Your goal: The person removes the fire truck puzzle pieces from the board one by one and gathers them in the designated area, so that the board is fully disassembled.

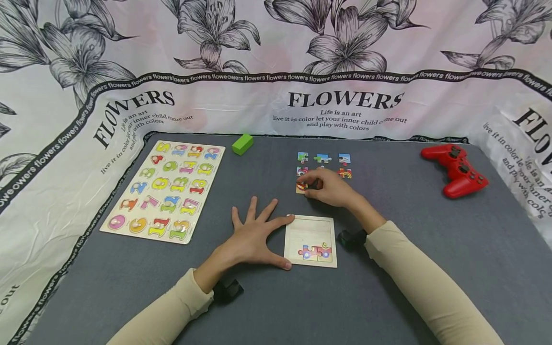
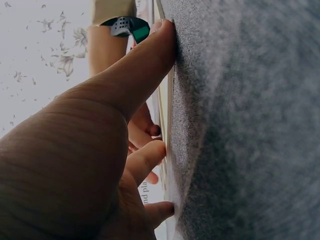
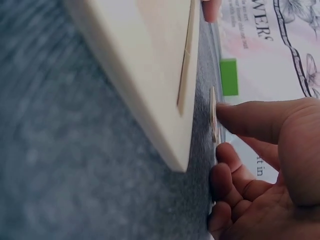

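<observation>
A square wooden puzzle board [image 1: 308, 230] lies on the grey table. Two joined puzzle pieces [image 1: 316, 252] with a vehicle picture sit in its lower right part. Fingers spread, my left hand [image 1: 247, 239] rests at the board's left edge, index fingertip at the top corner and thumb at the bottom one. Beyond the board, my right hand [image 1: 329, 187] pinches a small puzzle piece [image 1: 301, 189] at the near left of the loose pieces. In the right wrist view the thumb presses at the thin edge of a piece [image 3: 213, 112], other fingers curled below. The right hand partly covers the loose group.
Loose puzzle pieces [image 1: 322, 158] lie in rows behind the right hand. A number board [image 1: 194, 191] with colourful numerals lies on the left. A green block [image 1: 243, 144] stands at the back, and a red game controller [image 1: 454, 170] lies on the right. Flower-printed cloth [image 1: 241, 103] borders the table.
</observation>
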Tool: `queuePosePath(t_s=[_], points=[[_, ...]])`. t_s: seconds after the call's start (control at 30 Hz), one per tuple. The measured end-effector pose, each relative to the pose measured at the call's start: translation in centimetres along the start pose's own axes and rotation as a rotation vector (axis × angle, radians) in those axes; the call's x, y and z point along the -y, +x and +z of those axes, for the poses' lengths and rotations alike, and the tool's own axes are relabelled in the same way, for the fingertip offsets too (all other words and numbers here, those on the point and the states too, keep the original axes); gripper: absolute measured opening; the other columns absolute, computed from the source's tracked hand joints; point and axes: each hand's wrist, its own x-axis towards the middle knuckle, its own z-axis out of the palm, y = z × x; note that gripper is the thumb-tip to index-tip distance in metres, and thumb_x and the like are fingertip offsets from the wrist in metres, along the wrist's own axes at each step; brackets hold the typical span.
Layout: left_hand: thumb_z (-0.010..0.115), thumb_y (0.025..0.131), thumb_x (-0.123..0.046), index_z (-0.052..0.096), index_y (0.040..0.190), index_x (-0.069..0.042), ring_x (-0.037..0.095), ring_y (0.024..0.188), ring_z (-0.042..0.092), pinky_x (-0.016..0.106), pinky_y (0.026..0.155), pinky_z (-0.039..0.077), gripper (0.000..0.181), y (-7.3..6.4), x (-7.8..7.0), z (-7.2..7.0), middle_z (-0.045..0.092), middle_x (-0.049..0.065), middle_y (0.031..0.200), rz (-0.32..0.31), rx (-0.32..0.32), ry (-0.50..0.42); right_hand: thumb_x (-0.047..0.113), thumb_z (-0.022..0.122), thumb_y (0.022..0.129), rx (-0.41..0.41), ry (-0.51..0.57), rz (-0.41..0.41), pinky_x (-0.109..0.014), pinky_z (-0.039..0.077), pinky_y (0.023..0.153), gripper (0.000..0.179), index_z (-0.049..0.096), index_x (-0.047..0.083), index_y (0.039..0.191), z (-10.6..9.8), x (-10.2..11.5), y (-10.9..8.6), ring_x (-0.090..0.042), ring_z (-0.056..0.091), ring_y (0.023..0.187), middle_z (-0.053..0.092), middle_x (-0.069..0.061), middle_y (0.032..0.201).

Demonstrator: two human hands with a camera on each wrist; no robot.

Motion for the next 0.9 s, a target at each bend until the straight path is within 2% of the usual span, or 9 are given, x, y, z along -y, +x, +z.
queuePosePath(t_s=[0.17, 0.33, 0.43, 0.57, 0.67, 0.73, 0.83, 0.9], points=[[0.086, 0.064, -0.069, 0.038, 0.156, -0.044, 0.048, 0.156, -0.015, 0.084, 0.106, -0.016, 0.107, 0.0, 0.0, 0.0, 0.009, 0.003, 0.174, -0.003, 0.007, -0.001, 0.007, 0.073, 0.093, -0.044, 0.099, 0.018, -0.035, 0.048, 0.074, 0.034, 0.070, 0.005, 0.126, -0.2, -0.5, -0.9, -0.021, 0.056, 0.082, 0.066, -0.016, 0.109], [0.086, 0.064, -0.070, 0.037, 0.156, -0.044, 0.048, 0.156, -0.016, 0.084, 0.106, -0.016, 0.107, -0.1, -0.1, -0.2, 0.008, 0.002, 0.174, -0.005, 0.010, 0.002, 0.008, 0.072, 0.094, -0.056, 0.163, 0.013, -0.030, 0.045, 0.069, 0.031, 0.071, 0.006, 0.125, -0.5, -0.7, -2.3, -0.021, 0.053, 0.079, 0.065, -0.012, 0.102], [0.085, 0.065, -0.069, 0.037, 0.156, -0.044, 0.048, 0.156, -0.016, 0.084, 0.106, -0.015, 0.107, -0.1, -0.2, -0.3, 0.008, 0.003, 0.174, -0.004, 0.005, 0.003, 0.007, 0.072, 0.094, -0.024, 0.193, -0.003, -0.028, 0.045, 0.066, 0.030, 0.071, 0.007, 0.124, -0.6, -0.5, -3.2, -0.019, 0.054, 0.075, 0.064, -0.009, 0.098], [0.085, 0.065, -0.070, 0.037, 0.157, -0.044, 0.048, 0.155, -0.016, 0.084, 0.106, -0.015, 0.107, -0.1, -0.2, -0.3, 0.008, 0.003, 0.174, -0.005, 0.007, 0.003, 0.007, 0.073, 0.094, 0.058, 0.222, -0.064, -0.026, 0.049, 0.065, 0.029, 0.071, 0.006, 0.123, -0.3, 0.1, -4.4, -0.016, 0.059, 0.074, 0.067, -0.008, 0.100], [0.084, 0.066, -0.070, 0.036, 0.157, -0.044, 0.048, 0.155, -0.017, 0.084, 0.106, -0.015, 0.107, -0.2, -0.1, -0.3, 0.007, 0.003, 0.174, -0.006, 0.014, 0.007, 0.009, 0.073, 0.094, 0.113, 0.210, -0.111, -0.027, 0.053, 0.068, 0.028, 0.072, 0.008, 0.121, 0.0, 0.5, -5.2, -0.015, 0.061, 0.076, 0.069, -0.007, 0.103], [0.084, 0.066, -0.071, 0.036, 0.157, -0.044, 0.048, 0.155, -0.016, 0.084, 0.106, -0.015, 0.107, -0.2, -0.1, -0.3, 0.007, 0.003, 0.174, -0.005, 0.014, 0.010, 0.012, 0.075, 0.093, 0.133, 0.163, -0.138, -0.029, 0.053, 0.072, 0.026, 0.074, 0.011, 0.119, 0.1, 0.9, -5.8, -0.014, 0.060, 0.080, 0.070, -0.003, 0.103], [0.084, 0.065, -0.071, 0.036, 0.157, -0.044, 0.048, 0.156, -0.016, 0.084, 0.106, -0.015, 0.106, -0.1, -0.2, -0.2, 0.008, 0.003, 0.174, -0.005, 0.012, 0.013, 0.017, 0.078, 0.091, 0.148, 0.079, -0.158, -0.034, 0.044, 0.081, 0.025, 0.077, 0.018, 0.116, 0.3, 1.6, -6.4, -0.015, 0.057, 0.086, 0.070, 0.006, 0.099], [0.085, 0.065, -0.070, 0.037, 0.156, -0.044, 0.049, 0.156, -0.015, 0.084, 0.106, -0.014, 0.106, -0.1, -0.2, -0.2, 0.008, 0.003, 0.174, -0.003, 0.008, 0.011, 0.019, 0.079, 0.089, 0.158, 0.029, -0.166, -0.037, 0.036, 0.082, 0.025, 0.078, 0.022, 0.114, 0.3, 2.1, -6.8, -0.016, 0.054, 0.089, 0.070, 0.011, 0.099]])
